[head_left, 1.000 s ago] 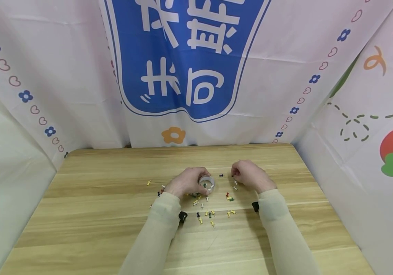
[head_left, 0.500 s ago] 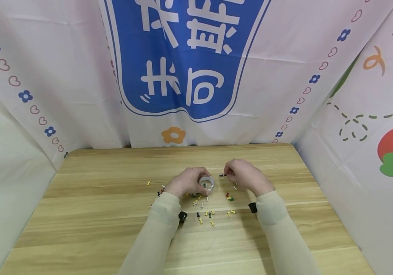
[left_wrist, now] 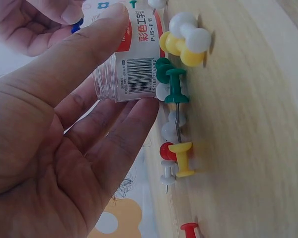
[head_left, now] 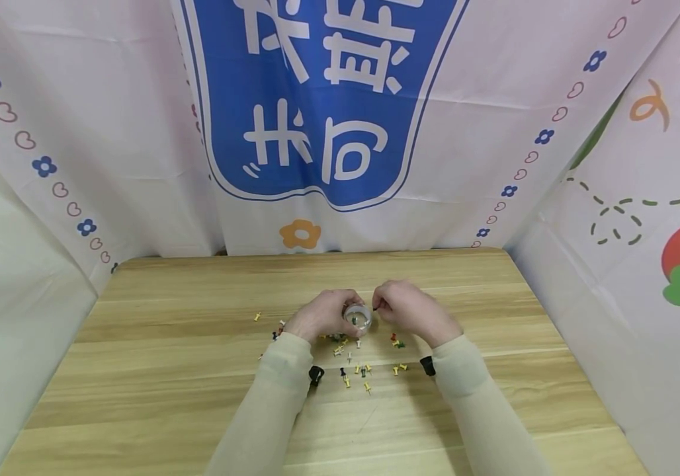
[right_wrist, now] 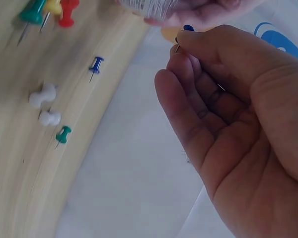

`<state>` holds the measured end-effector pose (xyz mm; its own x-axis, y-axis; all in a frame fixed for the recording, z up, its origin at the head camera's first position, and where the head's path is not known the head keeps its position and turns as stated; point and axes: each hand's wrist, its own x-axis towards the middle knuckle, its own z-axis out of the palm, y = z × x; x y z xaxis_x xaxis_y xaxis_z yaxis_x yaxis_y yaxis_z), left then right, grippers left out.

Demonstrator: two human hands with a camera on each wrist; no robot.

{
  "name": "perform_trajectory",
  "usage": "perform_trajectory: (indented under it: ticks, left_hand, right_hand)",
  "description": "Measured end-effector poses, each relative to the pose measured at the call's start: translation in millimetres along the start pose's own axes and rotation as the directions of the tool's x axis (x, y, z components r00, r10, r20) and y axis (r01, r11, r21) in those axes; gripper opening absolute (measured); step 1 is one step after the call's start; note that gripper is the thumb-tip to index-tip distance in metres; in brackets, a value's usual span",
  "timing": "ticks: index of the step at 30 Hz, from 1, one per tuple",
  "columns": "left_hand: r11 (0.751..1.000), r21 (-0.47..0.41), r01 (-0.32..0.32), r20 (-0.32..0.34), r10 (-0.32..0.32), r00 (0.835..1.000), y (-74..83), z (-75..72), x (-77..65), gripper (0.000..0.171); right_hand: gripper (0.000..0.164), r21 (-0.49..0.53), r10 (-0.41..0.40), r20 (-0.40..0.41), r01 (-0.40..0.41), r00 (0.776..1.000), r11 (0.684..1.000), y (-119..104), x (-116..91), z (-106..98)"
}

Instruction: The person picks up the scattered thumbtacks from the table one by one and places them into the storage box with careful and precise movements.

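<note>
My left hand (head_left: 326, 313) grips a clear push pin jar (left_wrist: 139, 54), its fingers and thumb around the sides. The label with a barcode faces the left wrist camera. A few pins lie inside the jar, seen through its mouth in the head view. Close to the jar's rim, on its right, is my right hand (head_left: 409, 311). Between thumb and index finger it pinches a dark blue push pin (right_wrist: 187, 28), whose metal point shows beneath the fingertips in the right wrist view. Another blue push pin (right_wrist: 96, 65) lies on the wood.
Several loose push pins are scattered on the wooden table (head_left: 185, 396): a yellow pin (head_left: 368, 387) at the front, a red pin (head_left: 393, 338) right of the jar, a green pin (left_wrist: 175, 85) beside it. A printed curtain (head_left: 149, 132) hangs along the back edge.
My right hand has moved left across the table to the jar's rim, pinching a dark pin. The left hand and the jar have stayed in place.
</note>
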<state>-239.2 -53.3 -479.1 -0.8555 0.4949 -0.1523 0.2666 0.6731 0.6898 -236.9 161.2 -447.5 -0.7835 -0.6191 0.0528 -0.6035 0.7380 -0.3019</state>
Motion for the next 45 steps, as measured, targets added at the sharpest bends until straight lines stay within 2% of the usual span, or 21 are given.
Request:
perform_trajectory:
  ticks: [6,17,27,33,36,45]
  left_hand:
    - [1.0,0.016,-0.001,0.002,0.001,1.0,-0.7,0.3,1.7,0.053]
    - [0.999,0.038,0.001,0.0,-0.001,1.0,-1.2,0.5,2.1,0.052]
    - [0.999,0.037,0.005,0.003,-0.005,1.0,-0.3,0.1,1.8,0.051]
    - [1.0,-0.001,0.004,0.005,-0.004,1.0,0.5,-0.2,0.6,0.054]
    - [1.0,-0.003,0.002,0.005,-0.002,1.0,0.5,0.0,0.3,0.053]
    - [1.0,-0.01,-0.009,-0.004,0.008,1.0,0.4,0.0,0.5,0.054]
  right_hand:
    - [0.007,-0.008,0.0,0.019,0.0,1.0,1.0,-7,3,7]
    - [0.011,-0.077,-0.008,0.038,0.011,0.999,0.997,-10,6,17]
    - [0.013,-0.054,-0.003,0.041,0.005,0.999,0.999,-10,5,17]
    - [0.012,0.013,0.039,0.012,-0.039,0.999,0.999,-3,3,10]
    - [0.01,0.014,0.044,-0.01,-0.044,0.999,0.999,4,1,5]
    - [0.009,0.047,0.106,-0.01,-0.106,0.994,0.993,25,-5,-6]
